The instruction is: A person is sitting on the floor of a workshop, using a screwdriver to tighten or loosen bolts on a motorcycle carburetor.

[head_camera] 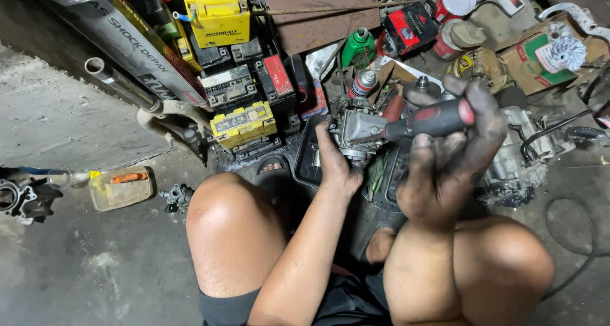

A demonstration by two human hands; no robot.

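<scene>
Carburetor [357, 130], grey metal, sits in the left hand [335, 164], held up over a black tray [306, 164] just in front of the knees. Left hand is clenched around its near side, fingers wrapping the body, likely to keep it steady against the tool's push. Right hand [448, 157], very greasy, grips a screwdriver [429, 121] with a black and red handle; fingers curl over the handle, thumb on top, shaft pointing left into the carburetor. Tip looks to touch the metal body, exact spot hard to tell.

Head view, rest of scene: person squats on a concrete floor [114, 269], both bare knees in frame, work held between them close to the body, probably for a close look. One foot in a sandal [273, 168] shows just left of the tray. Behind the carburetor, a stack of old vehicle batteries [244, 103], yellow and black, leans near long fork tubes [127, 46]. A green bottle [359, 46] and a spray can [365, 82] stand just beyond the work, near reach. Engine part [521, 154] with black hoses lies right of the right hand. Left on the floor: a clear plastic tub [121, 187] with an orange item inside, a small metal part [176, 197] beside it, another dark casting [25, 199] at frame edge.
</scene>
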